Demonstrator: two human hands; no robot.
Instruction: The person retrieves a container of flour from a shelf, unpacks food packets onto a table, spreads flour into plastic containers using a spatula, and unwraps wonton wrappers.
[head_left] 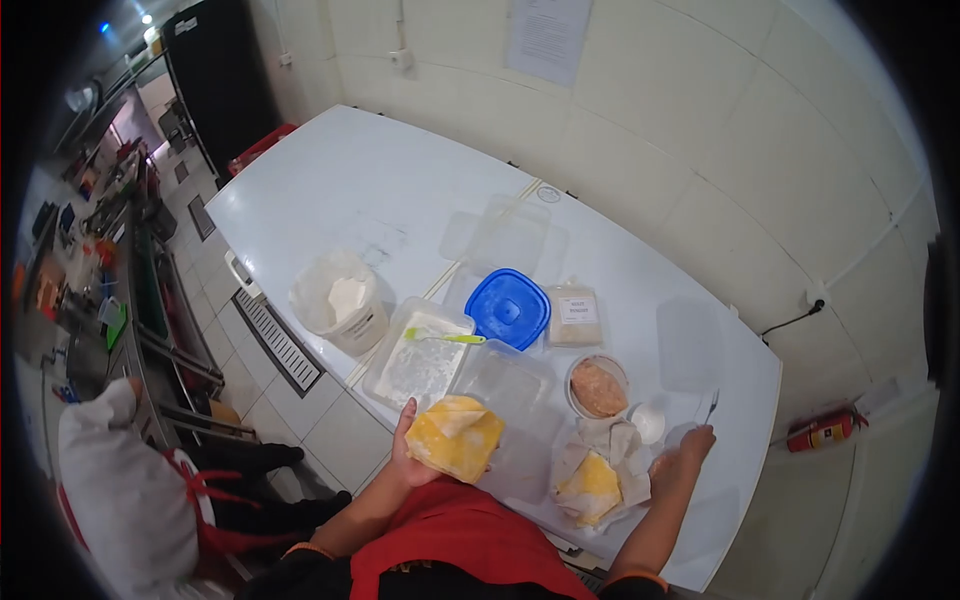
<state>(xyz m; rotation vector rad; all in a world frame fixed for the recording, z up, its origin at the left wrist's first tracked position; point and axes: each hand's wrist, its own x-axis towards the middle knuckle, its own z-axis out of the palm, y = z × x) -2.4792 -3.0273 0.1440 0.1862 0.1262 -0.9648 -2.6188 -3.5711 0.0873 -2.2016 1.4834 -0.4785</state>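
My left hand (pixel 407 458) is closed around a stack of yellow dough sheets (pixel 455 438) dusted with white, holding it near the front edge of the table. On the right, my right hand (pixel 697 441) grips a small fork (pixel 713 403), its dark end pointing away from me; blur makes its tip unclear. Left of that hand lie more yellow dough sheets (pixel 590 490), partly wrapped in pale cloth or paper (pixel 622 446). Beyond them sits a round bowl of pinkish minced filling (pixel 598 388), with a small white cup (pixel 648 424) beside it.
A white tub of flour (pixel 345 303) stands left of a clear tray (pixel 392 378) with a green brush (pixel 450 338) across it. Behind are a blue lid (pixel 508 309) and a labelled packet (pixel 574 318). Another person (pixel 125 480) stands at left by the counter.
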